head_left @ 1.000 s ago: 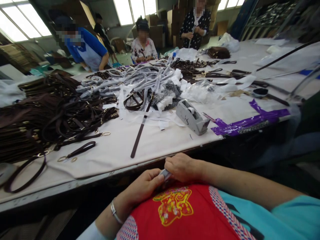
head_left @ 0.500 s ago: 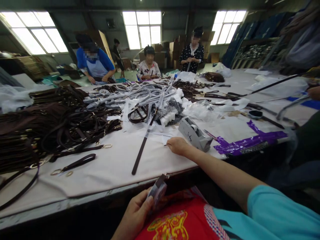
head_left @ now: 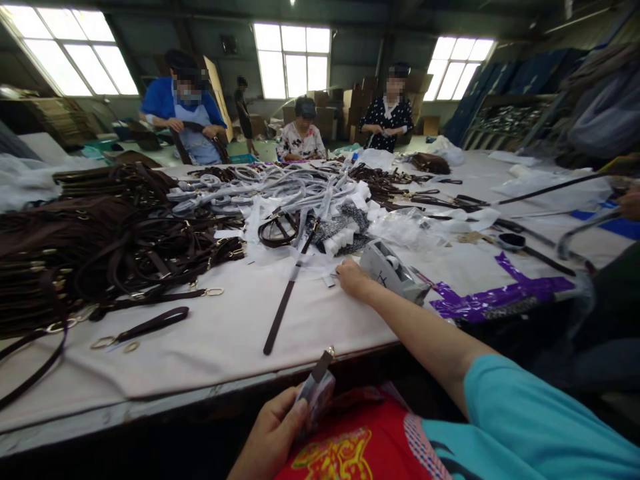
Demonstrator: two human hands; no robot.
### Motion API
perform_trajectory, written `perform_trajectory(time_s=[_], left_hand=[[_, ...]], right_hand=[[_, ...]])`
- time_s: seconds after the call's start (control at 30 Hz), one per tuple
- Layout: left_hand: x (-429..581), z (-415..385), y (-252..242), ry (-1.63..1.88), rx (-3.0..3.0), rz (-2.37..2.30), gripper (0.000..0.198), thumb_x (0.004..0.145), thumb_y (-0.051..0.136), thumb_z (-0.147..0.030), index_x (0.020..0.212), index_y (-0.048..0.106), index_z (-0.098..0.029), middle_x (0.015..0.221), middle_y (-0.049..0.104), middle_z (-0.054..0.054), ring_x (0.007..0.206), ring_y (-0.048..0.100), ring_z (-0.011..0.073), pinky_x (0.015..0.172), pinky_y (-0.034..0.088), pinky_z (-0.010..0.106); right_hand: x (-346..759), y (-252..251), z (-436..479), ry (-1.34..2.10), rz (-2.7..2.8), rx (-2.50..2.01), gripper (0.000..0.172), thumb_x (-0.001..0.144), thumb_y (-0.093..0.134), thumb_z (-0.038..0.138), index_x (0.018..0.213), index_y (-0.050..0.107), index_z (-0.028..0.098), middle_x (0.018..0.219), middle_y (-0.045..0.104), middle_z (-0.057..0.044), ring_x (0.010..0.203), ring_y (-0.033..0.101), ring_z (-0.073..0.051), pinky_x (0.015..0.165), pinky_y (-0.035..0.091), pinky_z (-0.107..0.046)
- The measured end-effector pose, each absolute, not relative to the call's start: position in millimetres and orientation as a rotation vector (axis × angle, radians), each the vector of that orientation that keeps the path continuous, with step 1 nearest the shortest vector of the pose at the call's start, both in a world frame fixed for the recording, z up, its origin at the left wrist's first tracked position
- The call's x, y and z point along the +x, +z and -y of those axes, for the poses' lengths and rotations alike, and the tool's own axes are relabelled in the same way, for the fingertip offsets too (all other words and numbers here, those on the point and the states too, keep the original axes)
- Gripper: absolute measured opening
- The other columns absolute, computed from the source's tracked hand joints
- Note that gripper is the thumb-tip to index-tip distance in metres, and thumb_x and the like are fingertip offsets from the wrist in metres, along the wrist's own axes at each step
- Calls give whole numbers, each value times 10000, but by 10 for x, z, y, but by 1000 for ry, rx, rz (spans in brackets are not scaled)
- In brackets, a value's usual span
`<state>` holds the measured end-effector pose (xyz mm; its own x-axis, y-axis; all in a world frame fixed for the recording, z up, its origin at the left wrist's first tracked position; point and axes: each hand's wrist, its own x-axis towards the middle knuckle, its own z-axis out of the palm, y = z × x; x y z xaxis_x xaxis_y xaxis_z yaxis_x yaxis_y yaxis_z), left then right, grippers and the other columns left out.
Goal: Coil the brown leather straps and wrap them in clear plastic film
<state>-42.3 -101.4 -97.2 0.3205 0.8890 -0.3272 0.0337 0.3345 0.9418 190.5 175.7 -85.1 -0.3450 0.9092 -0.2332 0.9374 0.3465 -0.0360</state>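
At the table's front edge, my left hand (head_left: 280,417) is closed round a folded brown strap (head_left: 320,368) with a metal clasp at its tip and pale wrapping about its lower part. Across the table my right hand (head_left: 354,279) reaches to the left side of a grey tape dispenser (head_left: 393,270). Its fingers are bent together, and what they hold, if anything, is hidden. A small pale piece (head_left: 329,281) lies just left of those fingertips. One long brown strap (head_left: 280,317) lies further left, its upper part under clear wrapping.
Grey-wrapped straps (head_left: 280,190) are heaped mid-table. Dark brown straps (head_left: 135,247) and stacked brown pieces (head_left: 30,273) fill the left. Purple tape (head_left: 500,293) sticks to the right front edge. Co-workers (head_left: 187,117) are across the table; another person's hand (head_left: 631,202) shows at far right.
My right hand has moved slightly away from me, up beside the tape dispenser. My left hand still holds the folded strap. The co-worker in blue has raised a dark strip.
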Motion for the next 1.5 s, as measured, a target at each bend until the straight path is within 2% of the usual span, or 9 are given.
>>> perform_trajectory(time_s=[0.17, 0.4, 0.53, 0.73, 0.9, 1.1, 1.37, 1.5], left_hand=[[-468, 1033, -1033, 737, 1077, -1097, 420, 896, 575, -578, 895, 693, -175, 820, 607, 25, 752, 489, 174, 685, 387, 271], [-414, 1003, -1114, 720, 1099, -1055, 454, 913, 557, -572, 967, 683, -140, 855, 610, 44, 769, 482, 167, 696, 384, 263], [-408, 1016, -1051, 720, 1115, -1059, 419, 920, 563, -546, 966, 682, -146, 902, 632, 61, 793, 497, 173, 701, 397, 264], [-484, 1108, -1095, 747, 1061, -1087, 430, 901, 579, -567, 826, 635, -147, 756, 559, 17, 707, 460, 146, 646, 373, 244], [-457, 1071, -1167, 747, 1020, -1051, 408, 910, 575, -547, 846, 643, -150, 819, 609, 39, 761, 494, 163, 686, 398, 251], [-372, 980, -1145, 719, 1085, -1042, 433, 894, 593, -563, 937, 686, -142, 838, 630, 48, 757, 501, 165, 684, 399, 251], [-423, 1054, -1130, 740, 1030, -1072, 416, 894, 591, -562, 886, 667, -153, 793, 609, 32, 721, 493, 151, 643, 395, 234], [-431, 1048, -1117, 761, 1019, -1105, 416, 872, 618, -567, 865, 674, -155, 795, 634, 39, 730, 533, 167, 665, 425, 242]], right_hand=[[1988, -867, -1701, -241, -2359, 1714, 266, 959, 613, 338, 1114, 648, 124, 1125, 670, -94, 1000, 659, -214, 889, 556, -423], [1989, -884, -1727, -173, -2412, 1715, 291, 965, 599, 343, 1178, 626, 146, 1250, 621, -104, 1107, 619, -242, 939, 532, -460], [1845, -860, -1831, -183, -2375, 1731, 315, 957, 616, 336, 1197, 616, 132, 1233, 628, -112, 1074, 635, -239, 917, 547, -449], [1904, -741, -1732, -227, -2317, 1638, 287, 956, 618, 337, 1153, 636, 128, 1179, 654, -103, 1045, 648, -227, 906, 553, -436], [2118, -720, -1397, -236, -2292, 1568, 274, 965, 599, 360, 1104, 661, 132, 1145, 681, -94, 1049, 655, -229, 917, 543, -449], [2155, -740, -1264, -225, -2372, 1575, 318, 991, 538, 398, 1145, 657, 147, 1222, 660, -104, 1103, 635, -232, 939, 523, -440], [2101, -687, -1252, -267, -2385, 1587, 249, 974, 574, 344, 1042, 695, 138, 1096, 717, -88, 1023, 667, -208, 935, 520, -415], [2333, -579, -1149, -209, -2361, 1747, 308, 962, 477, 258, 1085, 723, 118, 1137, 719, -166, 1066, 663, -267, 898, 499, -357]])
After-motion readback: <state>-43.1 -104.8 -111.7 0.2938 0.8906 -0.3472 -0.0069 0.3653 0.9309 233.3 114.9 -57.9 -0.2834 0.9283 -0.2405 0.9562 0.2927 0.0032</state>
